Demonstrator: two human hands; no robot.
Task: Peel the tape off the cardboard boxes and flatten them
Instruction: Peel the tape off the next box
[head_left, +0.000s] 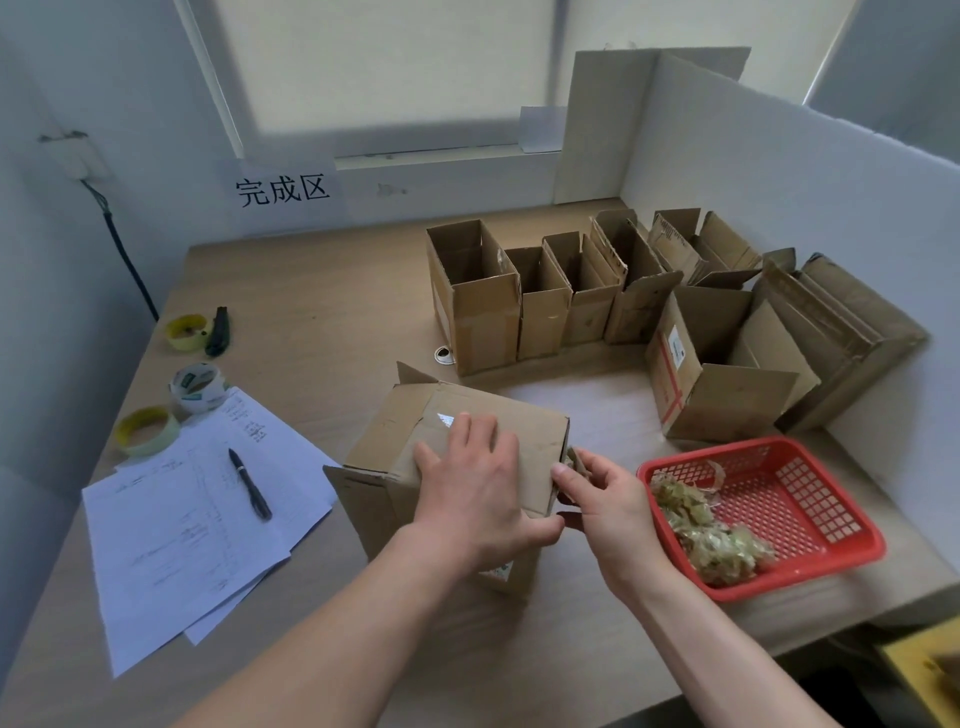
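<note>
A: Where is the box being worked on?

B: The cardboard box (457, 457) lies on its side on the wooden table (322, 291), directly left of the red plastic basket (810, 525). Its top face carries a shiny strip of clear tape (444, 420). Flaps hang open at its left end.

A: Left hand?

B: The left hand (472, 493) lies flat on top of the box, fingers spread and straight, pressing down, thumb near the box's right edge.

A: Right hand?

B: The right hand (597, 493) sits between the box and the basket. Thumb and fingers pinch a crumpled bit of peeled tape (574, 460) at the box's right edge. Whether that piece is still stuck to the cardboard: cannot tell.

A: Basket contents?

B: A pile of wadded used tape (711, 535), mostly in the corner nearest the person.

A: Other boxes?

B: Behind the basket, a row of open upright boxes (540, 296); farther right of them, boxes leaning against the white partition (779, 171).

A: Far side from the basket?

B: Well left of the basket, past the box: printed sheets (171, 530) with a black pen (250, 486) on them, three tape rolls (200, 387) and a dark utility knife (218, 332). A wall sign (283, 189) reads 完成区.
</note>
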